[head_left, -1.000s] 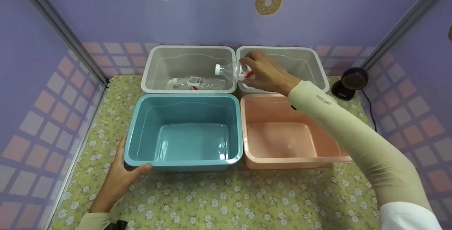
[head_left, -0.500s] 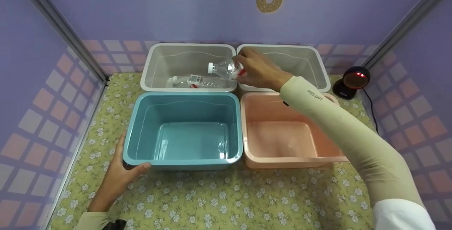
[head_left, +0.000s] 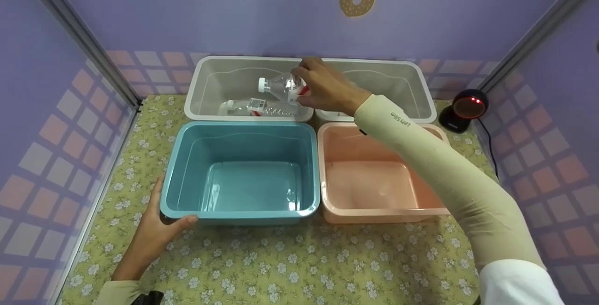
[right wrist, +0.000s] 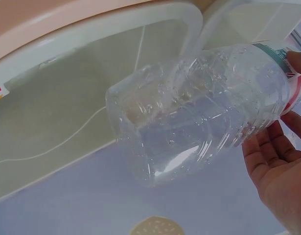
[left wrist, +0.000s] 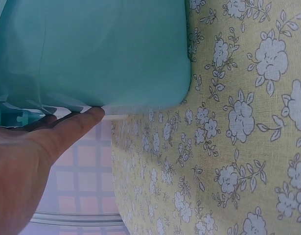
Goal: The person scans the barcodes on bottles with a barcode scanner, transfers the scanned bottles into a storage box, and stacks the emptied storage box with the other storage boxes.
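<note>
My right hand [head_left: 330,87] grips a clear plastic bottle [head_left: 281,87] around its red-and-white label. The bottle tilts on its side, white cap pointing left, above the back-left white bin [head_left: 194,90]. In the right wrist view its ribbed, transparent base [right wrist: 160,127] faces the camera, and thumb and fingers are around the label. A second clear bottle [head_left: 241,107] with a white cap lies inside that bin. My left hand [head_left: 149,235] rests at the front-left corner of the blue bin [head_left: 241,214], thumb by the front rim, nearly straight fingers [left wrist: 74,129] against the side wall.
An orange bin [head_left: 369,188] stands beside the blue one, and a second white bin [head_left: 416,94] is behind it. A black device [head_left: 468,108] with red lights and a cable stands at right. Purple walls surround the flowered tablecloth [head_left: 281,267].
My right hand has carried the bottle left, from the boundary of the two white bins to over the left one. Red lights have come on in the black device. My left hand stays at the blue bin.
</note>
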`<state>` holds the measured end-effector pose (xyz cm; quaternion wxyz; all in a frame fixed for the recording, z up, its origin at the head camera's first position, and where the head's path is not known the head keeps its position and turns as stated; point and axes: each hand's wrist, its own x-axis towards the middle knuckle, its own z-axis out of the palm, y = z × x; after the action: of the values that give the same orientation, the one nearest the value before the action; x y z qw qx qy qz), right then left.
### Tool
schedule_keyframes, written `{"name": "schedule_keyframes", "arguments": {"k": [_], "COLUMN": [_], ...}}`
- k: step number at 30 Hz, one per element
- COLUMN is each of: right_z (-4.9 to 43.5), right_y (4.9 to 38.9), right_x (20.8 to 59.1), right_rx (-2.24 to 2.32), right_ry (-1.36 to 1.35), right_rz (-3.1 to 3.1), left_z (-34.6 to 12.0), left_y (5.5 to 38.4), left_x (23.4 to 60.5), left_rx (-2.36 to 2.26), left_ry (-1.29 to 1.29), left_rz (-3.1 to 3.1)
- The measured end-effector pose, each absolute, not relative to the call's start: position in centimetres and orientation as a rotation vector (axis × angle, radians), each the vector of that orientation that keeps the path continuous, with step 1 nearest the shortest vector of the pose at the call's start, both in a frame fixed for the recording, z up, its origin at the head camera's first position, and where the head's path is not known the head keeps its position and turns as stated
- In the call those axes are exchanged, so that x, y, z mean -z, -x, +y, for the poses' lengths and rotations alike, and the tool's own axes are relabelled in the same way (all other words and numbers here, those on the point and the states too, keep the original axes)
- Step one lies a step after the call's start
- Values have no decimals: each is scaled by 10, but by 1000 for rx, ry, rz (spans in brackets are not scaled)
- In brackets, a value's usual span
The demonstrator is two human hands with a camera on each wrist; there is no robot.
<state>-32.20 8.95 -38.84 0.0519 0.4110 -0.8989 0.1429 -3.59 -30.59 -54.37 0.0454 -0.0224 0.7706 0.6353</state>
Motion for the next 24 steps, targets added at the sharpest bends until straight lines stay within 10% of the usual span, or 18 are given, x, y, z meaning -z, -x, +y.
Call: {"name": "schedule_keyframes", "arguments": {"k": [24], "right_z": [37], "right_y": [320], "right_x": [389], "right_rx": [-439], "right_ry": [-1289], "right_rz": [-2708], "left_z": [-310], "left_y": [30], "left_x": [541], "left_rx": [-1938], "left_ry": [92], "left_rz": [2352]}}
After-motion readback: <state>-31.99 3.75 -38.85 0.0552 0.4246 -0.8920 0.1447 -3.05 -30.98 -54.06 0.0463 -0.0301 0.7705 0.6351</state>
